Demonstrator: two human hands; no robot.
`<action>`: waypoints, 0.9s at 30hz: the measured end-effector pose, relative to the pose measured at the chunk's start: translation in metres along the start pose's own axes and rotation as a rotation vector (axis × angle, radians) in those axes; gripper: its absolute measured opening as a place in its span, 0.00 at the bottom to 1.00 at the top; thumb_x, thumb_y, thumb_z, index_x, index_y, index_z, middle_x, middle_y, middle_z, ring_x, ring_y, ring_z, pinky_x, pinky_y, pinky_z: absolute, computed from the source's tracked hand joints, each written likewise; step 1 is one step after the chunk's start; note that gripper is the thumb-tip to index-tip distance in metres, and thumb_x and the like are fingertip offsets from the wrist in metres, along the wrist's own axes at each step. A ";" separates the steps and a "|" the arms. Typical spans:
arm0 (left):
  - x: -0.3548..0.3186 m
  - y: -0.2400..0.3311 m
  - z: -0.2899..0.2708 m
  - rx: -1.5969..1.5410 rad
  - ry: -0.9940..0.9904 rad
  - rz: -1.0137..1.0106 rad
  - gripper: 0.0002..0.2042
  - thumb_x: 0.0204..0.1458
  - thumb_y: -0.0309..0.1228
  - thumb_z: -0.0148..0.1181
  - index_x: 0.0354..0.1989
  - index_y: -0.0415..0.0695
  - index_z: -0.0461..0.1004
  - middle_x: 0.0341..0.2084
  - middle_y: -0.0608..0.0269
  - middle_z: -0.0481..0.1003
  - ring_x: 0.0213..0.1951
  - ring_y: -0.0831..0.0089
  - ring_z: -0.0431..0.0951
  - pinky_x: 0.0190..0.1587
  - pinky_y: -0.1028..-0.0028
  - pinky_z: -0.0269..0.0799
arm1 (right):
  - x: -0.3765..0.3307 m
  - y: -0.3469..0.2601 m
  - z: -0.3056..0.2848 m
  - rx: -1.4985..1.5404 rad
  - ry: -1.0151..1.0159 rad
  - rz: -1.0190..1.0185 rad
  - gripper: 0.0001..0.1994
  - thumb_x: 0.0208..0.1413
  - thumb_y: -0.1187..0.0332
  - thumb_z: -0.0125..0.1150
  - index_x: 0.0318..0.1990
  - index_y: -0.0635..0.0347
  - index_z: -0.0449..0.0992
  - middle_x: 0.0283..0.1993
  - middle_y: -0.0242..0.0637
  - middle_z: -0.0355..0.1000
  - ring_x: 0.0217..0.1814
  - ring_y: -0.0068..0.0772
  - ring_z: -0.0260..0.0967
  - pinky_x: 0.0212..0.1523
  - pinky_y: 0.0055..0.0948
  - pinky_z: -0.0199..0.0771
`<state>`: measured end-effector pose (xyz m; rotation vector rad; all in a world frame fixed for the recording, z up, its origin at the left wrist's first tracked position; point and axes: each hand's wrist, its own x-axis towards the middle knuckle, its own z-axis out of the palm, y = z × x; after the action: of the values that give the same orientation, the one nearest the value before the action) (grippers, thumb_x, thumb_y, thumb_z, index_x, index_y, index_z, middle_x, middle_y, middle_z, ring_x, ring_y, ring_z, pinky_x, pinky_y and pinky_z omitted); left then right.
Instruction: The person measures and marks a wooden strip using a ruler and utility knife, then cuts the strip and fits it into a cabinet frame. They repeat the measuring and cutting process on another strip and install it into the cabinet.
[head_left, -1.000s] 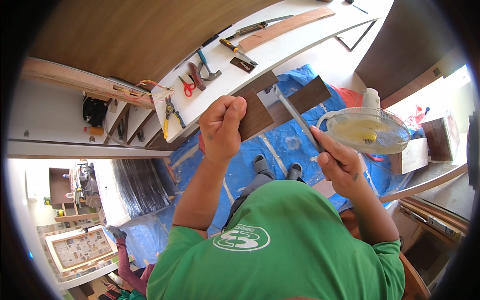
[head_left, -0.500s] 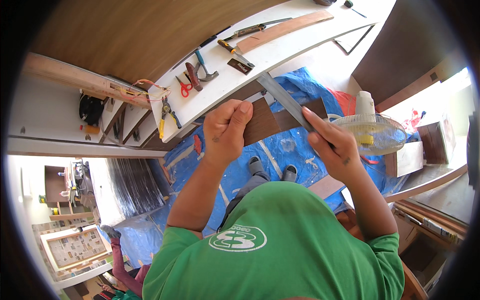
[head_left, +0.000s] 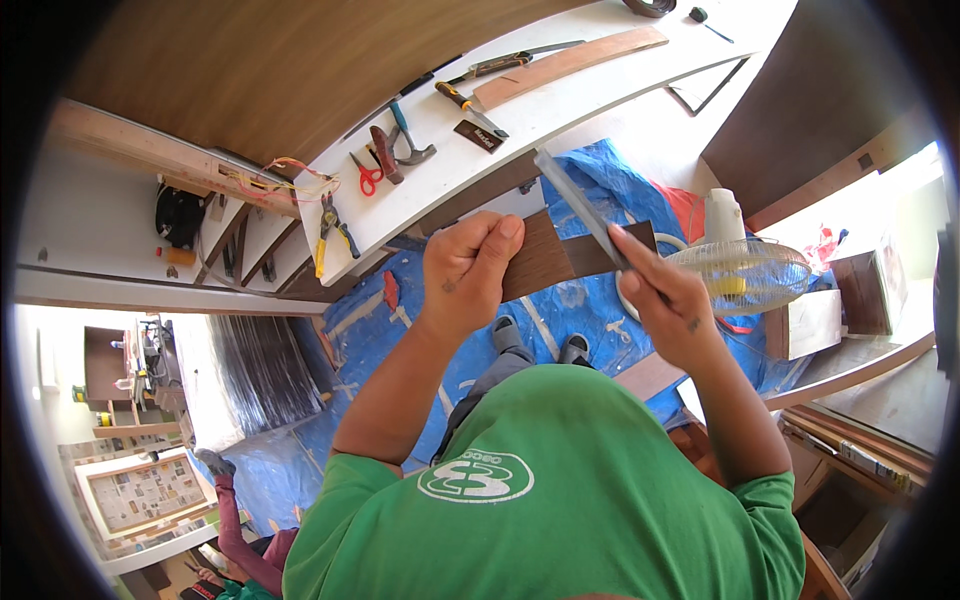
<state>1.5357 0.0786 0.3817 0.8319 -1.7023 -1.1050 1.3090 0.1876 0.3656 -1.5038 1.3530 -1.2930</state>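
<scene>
My left hand (head_left: 468,268) is closed around the near-left end of a dark brown wood-grain board (head_left: 541,258), its thumb lying along the top. The board is held up in front of me, with a step in its outline towards the right end. In my right hand (head_left: 668,295) is a long flat grey metal file (head_left: 580,203), slanting away to the upper left. The file crosses the board near the step; its handle end is hidden in my fingers. I cannot tell exactly where file and board touch.
On the white countertop (head_left: 560,100) lie a hammer (head_left: 407,135), red-handled scissors (head_left: 367,176), pliers (head_left: 328,232), a chisel (head_left: 470,107) and a curved wood strip (head_left: 570,65). A fan (head_left: 742,270) stands right. Blue sheeting (head_left: 400,330) covers the floor. Another person's leg (head_left: 238,530) shows lower left.
My left hand and the board have shifted slightly right and towards me. The file has slid a little along the board and now points more steeply away; both hands keep their holds.
</scene>
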 end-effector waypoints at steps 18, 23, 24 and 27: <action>-0.005 0.005 0.016 0.147 -0.015 0.107 0.11 0.67 0.28 0.59 0.32 0.35 0.79 0.20 0.62 0.77 0.23 0.77 0.75 0.27 0.76 0.69 | -0.014 -0.001 0.015 0.157 -0.081 0.152 0.24 0.74 0.68 0.51 0.75 0.59 0.65 0.25 0.22 0.64 0.19 0.12 0.58 0.22 0.18 0.60; -0.007 0.004 0.019 0.158 0.014 0.169 0.11 0.66 0.28 0.60 0.30 0.37 0.78 0.19 0.62 0.76 0.21 0.74 0.75 0.26 0.74 0.69 | 0.013 -0.020 0.005 0.420 0.002 0.411 0.25 0.76 0.57 0.49 0.74 0.56 0.66 0.24 0.22 0.59 0.19 0.12 0.58 0.18 0.17 0.57; -0.008 0.003 0.019 0.157 0.012 0.159 0.11 0.66 0.28 0.60 0.29 0.37 0.78 0.19 0.61 0.76 0.21 0.73 0.75 0.26 0.74 0.69 | 0.015 -0.024 0.004 0.445 0.016 0.404 0.23 0.75 0.57 0.51 0.70 0.57 0.68 0.24 0.22 0.60 0.19 0.12 0.58 0.18 0.17 0.57; -0.011 0.002 0.020 0.200 -0.016 0.142 0.11 0.66 0.28 0.60 0.29 0.38 0.77 0.18 0.60 0.75 0.20 0.72 0.74 0.25 0.71 0.68 | 0.024 -0.033 0.000 0.435 0.015 0.398 0.16 0.72 0.59 0.58 0.57 0.60 0.75 0.25 0.23 0.63 0.19 0.12 0.58 0.18 0.18 0.56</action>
<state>1.5212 0.0955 0.3760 0.8125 -1.8763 -0.8579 1.3155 0.1707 0.4018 -0.8803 1.2042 -1.2375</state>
